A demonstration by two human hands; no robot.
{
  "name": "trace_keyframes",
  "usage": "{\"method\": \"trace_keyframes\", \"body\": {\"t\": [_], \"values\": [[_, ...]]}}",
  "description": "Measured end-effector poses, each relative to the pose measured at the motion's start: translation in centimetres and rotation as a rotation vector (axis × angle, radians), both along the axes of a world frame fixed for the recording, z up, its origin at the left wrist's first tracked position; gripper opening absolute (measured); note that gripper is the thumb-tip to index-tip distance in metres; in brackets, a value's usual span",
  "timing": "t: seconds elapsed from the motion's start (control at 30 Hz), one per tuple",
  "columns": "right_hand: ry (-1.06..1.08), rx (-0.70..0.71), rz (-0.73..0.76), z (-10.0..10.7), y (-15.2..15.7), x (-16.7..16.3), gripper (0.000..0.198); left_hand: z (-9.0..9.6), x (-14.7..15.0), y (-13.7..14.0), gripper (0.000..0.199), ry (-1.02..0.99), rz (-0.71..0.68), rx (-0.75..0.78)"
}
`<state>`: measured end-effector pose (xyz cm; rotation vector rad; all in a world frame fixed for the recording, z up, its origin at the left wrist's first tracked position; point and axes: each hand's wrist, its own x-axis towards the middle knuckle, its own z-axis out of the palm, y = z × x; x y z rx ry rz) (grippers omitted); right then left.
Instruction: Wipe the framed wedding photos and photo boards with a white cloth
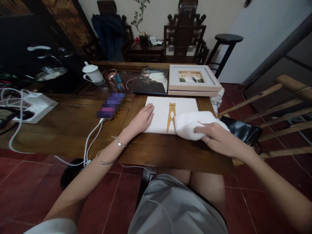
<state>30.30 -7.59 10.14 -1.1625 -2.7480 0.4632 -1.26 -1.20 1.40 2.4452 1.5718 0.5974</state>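
A white rectangular board (159, 109) lies flat on the wooden table, bearing a gold bear-like figure (172, 112) with long legs and an oval gap. My left hand (144, 118) rests flat on the board's left edge, fingers stretched out. In my right hand (214, 135) is a white fluffy cloth (192, 122), bunched under the fingers. The cloth covers the board's right part and touches or overlaps the figure's right side; I cannot tell what lies beneath it.
Behind the board are a dark picture (152, 81) and stacked pale frames (195, 89). On the left lie a charging phone (110, 105), its white cables, a power strip (36, 107), a lidded white cup (94, 74) and a small box (115, 80). A wooden chair (258, 97) stands right.
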Motion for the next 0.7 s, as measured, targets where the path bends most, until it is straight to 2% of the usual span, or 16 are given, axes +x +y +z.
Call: {"method": "trace_keyframes", "body": {"t": [0.1,0.23,0.37,0.5,0.63,0.7], "values": [[0.066,0.030,-0.024,-0.4,3.6,-0.5,0.023,-0.2,-0.1,0.2,0.048,-0.001,-0.009,0.006],[0.172,0.054,-0.125,-1.1,8.2,-2.1,0.027,-0.3,-0.3,0.3,0.046,-0.007,-0.019,0.024],[0.200,0.070,-0.161,-1.9,10.3,-4.7,0.037,-0.4,-0.4,0.2,0.046,-0.010,-0.025,0.036],[0.007,0.128,-0.081,-2.9,8.7,-7.3,0.048,-0.6,-0.5,0.3,0.046,-0.008,-0.029,0.041],[-0.185,0.146,-0.002,-3.3,4.7,-8.6,0.059,-0.5,-0.4,0.4,0.047,-0.007,-0.035,0.035],[-0.230,0.141,0.035,-3.2,2.4,-8.6,0.059,-0.4,-0.3,0.3,0.047,-0.005,-0.029,0.028]]}}
